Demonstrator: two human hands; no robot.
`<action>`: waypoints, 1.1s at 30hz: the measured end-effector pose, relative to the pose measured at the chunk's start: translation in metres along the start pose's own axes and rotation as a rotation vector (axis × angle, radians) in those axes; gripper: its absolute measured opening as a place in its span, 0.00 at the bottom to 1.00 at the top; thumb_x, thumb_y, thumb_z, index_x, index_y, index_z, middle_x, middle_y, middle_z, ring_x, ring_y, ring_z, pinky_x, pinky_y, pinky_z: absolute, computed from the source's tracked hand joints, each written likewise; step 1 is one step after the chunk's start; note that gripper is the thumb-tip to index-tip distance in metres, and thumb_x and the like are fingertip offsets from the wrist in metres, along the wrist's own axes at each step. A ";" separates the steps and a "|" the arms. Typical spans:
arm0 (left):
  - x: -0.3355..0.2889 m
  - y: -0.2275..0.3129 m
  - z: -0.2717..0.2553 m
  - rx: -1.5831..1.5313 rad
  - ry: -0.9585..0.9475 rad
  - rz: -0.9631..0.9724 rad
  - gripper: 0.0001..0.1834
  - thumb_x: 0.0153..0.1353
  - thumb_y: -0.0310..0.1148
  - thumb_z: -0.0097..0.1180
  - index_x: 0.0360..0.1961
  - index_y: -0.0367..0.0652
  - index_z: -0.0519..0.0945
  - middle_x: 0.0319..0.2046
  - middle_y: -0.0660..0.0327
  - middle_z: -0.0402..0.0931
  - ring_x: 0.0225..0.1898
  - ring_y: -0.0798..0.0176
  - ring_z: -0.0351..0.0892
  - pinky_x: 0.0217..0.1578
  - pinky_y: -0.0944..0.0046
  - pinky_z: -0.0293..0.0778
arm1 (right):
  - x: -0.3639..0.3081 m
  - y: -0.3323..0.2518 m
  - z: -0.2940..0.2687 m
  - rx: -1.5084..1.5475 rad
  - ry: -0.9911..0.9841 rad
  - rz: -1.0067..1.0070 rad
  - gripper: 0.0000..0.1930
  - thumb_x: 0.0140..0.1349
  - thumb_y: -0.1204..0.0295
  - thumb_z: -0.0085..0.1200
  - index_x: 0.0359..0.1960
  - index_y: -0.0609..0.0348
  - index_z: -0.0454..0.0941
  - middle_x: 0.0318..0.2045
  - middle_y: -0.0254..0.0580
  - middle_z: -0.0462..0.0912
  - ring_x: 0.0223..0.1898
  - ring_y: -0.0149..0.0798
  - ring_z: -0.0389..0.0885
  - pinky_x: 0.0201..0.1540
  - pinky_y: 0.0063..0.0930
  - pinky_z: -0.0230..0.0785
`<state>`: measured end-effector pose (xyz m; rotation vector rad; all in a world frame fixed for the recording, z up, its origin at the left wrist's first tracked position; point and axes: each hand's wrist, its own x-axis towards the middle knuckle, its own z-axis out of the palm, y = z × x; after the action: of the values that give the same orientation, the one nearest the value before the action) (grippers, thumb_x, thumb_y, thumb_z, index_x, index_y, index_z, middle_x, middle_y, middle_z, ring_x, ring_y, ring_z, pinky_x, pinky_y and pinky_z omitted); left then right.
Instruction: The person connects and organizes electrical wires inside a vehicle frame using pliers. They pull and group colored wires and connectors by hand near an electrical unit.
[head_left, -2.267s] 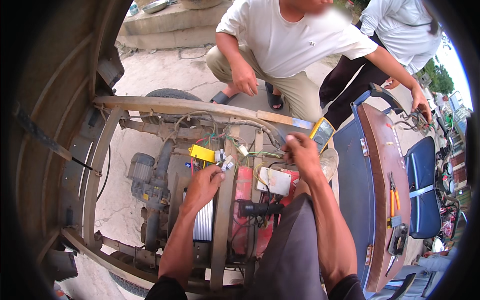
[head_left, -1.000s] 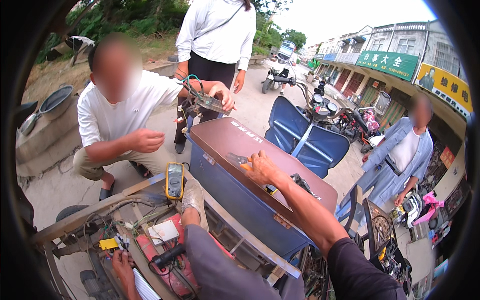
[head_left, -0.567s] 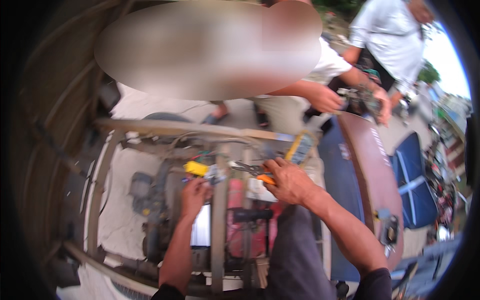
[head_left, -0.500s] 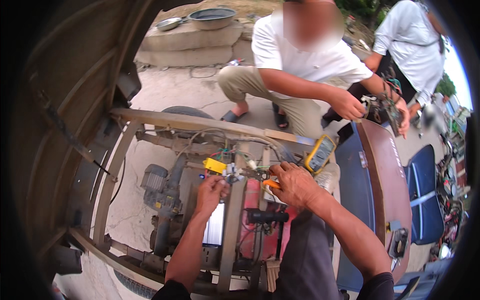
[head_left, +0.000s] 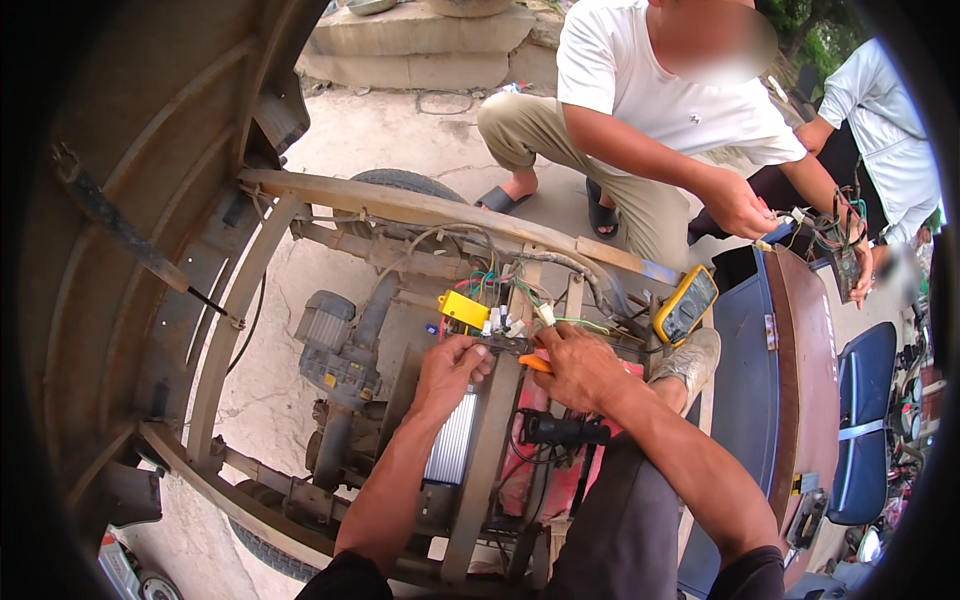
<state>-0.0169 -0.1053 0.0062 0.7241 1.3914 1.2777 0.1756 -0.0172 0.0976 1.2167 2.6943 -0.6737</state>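
Right hand: the person's right hand (head_left: pixel 575 368) was wrapped around a pair of orange-handled pliers (head_left: pixel 535 363), its back turned up.
Pliers: they lay across the open vehicle frame (head_left: pixel 440 218), their dark jaws pointing left toward the other hand.
Left hand: the left hand (head_left: pixel 448 378) had thumb and fingers pinched together beside the tip of the tool; whether a wire lay between them could not be told.
Connectors: a cluster of white plugs (head_left: pixel 497 322) sat just beyond the fingers, next to a yellow box (head_left: pixel 465 309).
Below the hands: a silver finned casing (head_left: pixel 451 440) showed right of the left forearm, and a black cylinder (head_left: pixel 565 430) lay over red casings (head_left: pixel 582 485).
Far rail: a yellow-edged multimeter (head_left: pixel 686 306) leaned near the person's shoe (head_left: pixel 690 368).
Frame's left part: a grey motor (head_left: pixel 327 320) sat above the ground.
Co-worker: a crouching person in a white shirt (head_left: pixel 665 100) held a wired unit (head_left: pixel 846 268) over a brown-topped blue box (head_left: pixel 725 350).
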 end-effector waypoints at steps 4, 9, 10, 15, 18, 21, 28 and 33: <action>0.002 -0.001 0.000 0.097 -0.005 -0.014 0.07 0.68 0.27 0.55 0.39 0.34 0.81 0.29 0.61 0.81 0.28 0.72 0.77 0.30 0.70 0.73 | 0.008 -0.005 0.001 0.035 -0.020 -0.030 0.23 0.60 0.59 0.54 0.52 0.62 0.74 0.48 0.59 0.78 0.54 0.58 0.76 0.58 0.48 0.69; 0.006 0.001 0.010 0.109 -0.029 -0.010 0.06 0.67 0.29 0.56 0.36 0.37 0.82 0.26 0.64 0.79 0.26 0.74 0.74 0.29 0.70 0.71 | 0.009 0.012 0.006 0.095 0.018 -0.028 0.23 0.59 0.59 0.55 0.51 0.63 0.75 0.49 0.58 0.79 0.53 0.57 0.77 0.58 0.48 0.70; 0.006 -0.002 0.012 0.254 -0.018 0.054 0.09 0.67 0.32 0.57 0.35 0.36 0.82 0.25 0.64 0.79 0.27 0.72 0.75 0.29 0.70 0.72 | 0.003 0.019 0.003 0.134 0.031 -0.076 0.22 0.59 0.59 0.55 0.50 0.62 0.77 0.47 0.57 0.80 0.52 0.57 0.78 0.56 0.48 0.71; 0.007 -0.014 -0.008 0.048 -0.015 0.066 0.06 0.66 0.27 0.57 0.34 0.34 0.81 0.23 0.66 0.77 0.23 0.74 0.71 0.24 0.73 0.66 | 0.031 0.014 0.038 0.063 -0.031 -0.161 0.23 0.66 0.55 0.50 0.49 0.65 0.76 0.43 0.58 0.81 0.47 0.59 0.79 0.52 0.47 0.74; 0.007 -0.011 0.005 0.041 0.048 0.051 0.04 0.64 0.24 0.57 0.33 0.34 0.80 0.22 0.64 0.76 0.22 0.74 0.70 0.25 0.71 0.67 | 0.020 0.009 0.022 0.154 -0.095 0.060 0.28 0.62 0.56 0.52 0.56 0.68 0.70 0.45 0.63 0.81 0.49 0.58 0.80 0.52 0.47 0.73; 0.006 -0.006 0.013 0.085 0.010 0.058 0.04 0.64 0.24 0.56 0.32 0.35 0.79 0.22 0.63 0.76 0.21 0.73 0.70 0.25 0.71 0.66 | 0.012 0.015 0.023 0.204 -0.073 0.078 0.27 0.60 0.59 0.52 0.54 0.69 0.70 0.42 0.63 0.82 0.46 0.61 0.81 0.52 0.48 0.73; 0.008 -0.007 0.006 0.116 0.028 0.073 0.04 0.64 0.24 0.57 0.32 0.34 0.79 0.21 0.64 0.74 0.21 0.74 0.70 0.24 0.71 0.66 | 0.016 0.010 0.024 0.320 -0.121 0.094 0.25 0.58 0.61 0.54 0.51 0.70 0.70 0.40 0.67 0.82 0.47 0.64 0.80 0.51 0.50 0.72; 0.016 -0.016 0.000 0.165 0.032 0.090 0.03 0.63 0.23 0.56 0.32 0.35 0.79 0.20 0.65 0.73 0.21 0.74 0.70 0.24 0.72 0.66 | 0.017 0.011 0.023 0.358 -0.132 0.083 0.24 0.58 0.62 0.54 0.50 0.71 0.71 0.40 0.68 0.82 0.47 0.64 0.80 0.51 0.49 0.72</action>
<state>-0.0177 -0.0948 -0.0140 0.8908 1.5173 1.2591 0.1701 -0.0094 0.0684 1.2938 2.4696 -1.2161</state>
